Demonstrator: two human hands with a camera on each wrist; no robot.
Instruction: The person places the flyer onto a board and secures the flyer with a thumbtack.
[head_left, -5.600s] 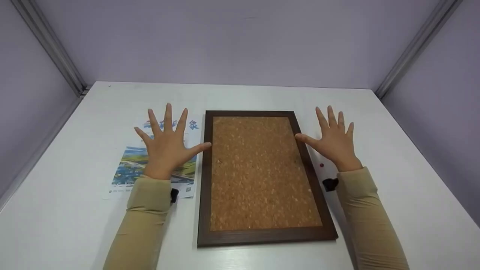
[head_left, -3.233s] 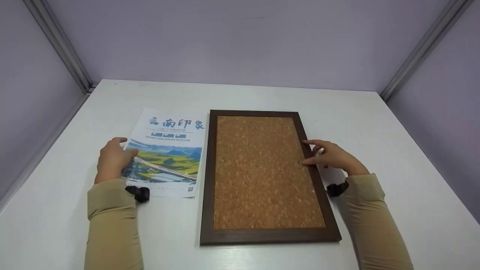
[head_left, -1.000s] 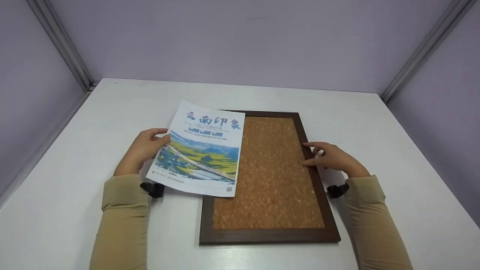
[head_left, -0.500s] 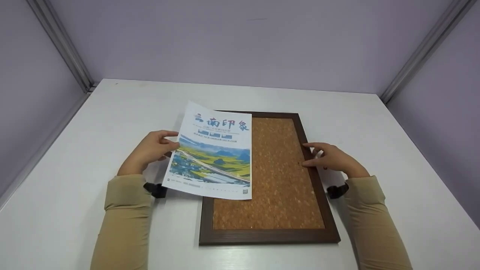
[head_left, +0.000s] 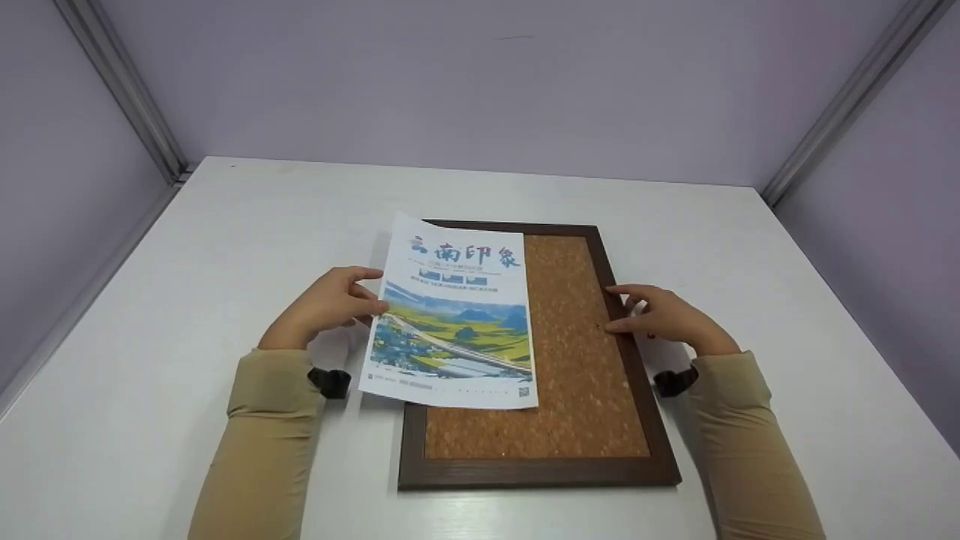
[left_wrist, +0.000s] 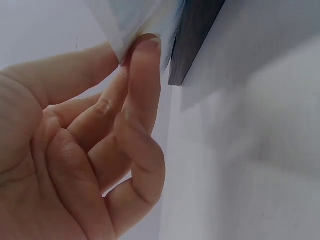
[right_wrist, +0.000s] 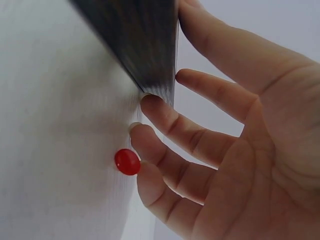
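Note:
My left hand (head_left: pixel 326 304) pinches the left edge of a printed paper poster (head_left: pixel 450 322) between thumb and fingers. The poster has blue lettering over a green and blue landscape. It overlaps the left side of a corkboard (head_left: pixel 585 390) in a dark brown frame, and its left edge curls up. In the left wrist view, the paper (left_wrist: pixel 135 15) is between the thumb and fingertips, next to the frame's side. My right hand (head_left: pixel 671 319) holds the board's right edge, thumb and index finger on top and middle finger (right_wrist: pixel 160 110) at the side.
A small, shiny red round piece (right_wrist: pixel 127 162) lies on the white table (head_left: pixel 810 375) beside the right hand's fingertips. Pale purple walls (head_left: pixel 480 90) enclose the table at the back and sides, with metal posts (head_left: pixel 120 90) at the corners.
Earlier both hands were spread open; then the left took the poster off the table and carried it right, over the board. Lately it has moved further right and nearer. The right hand stays on the frame.

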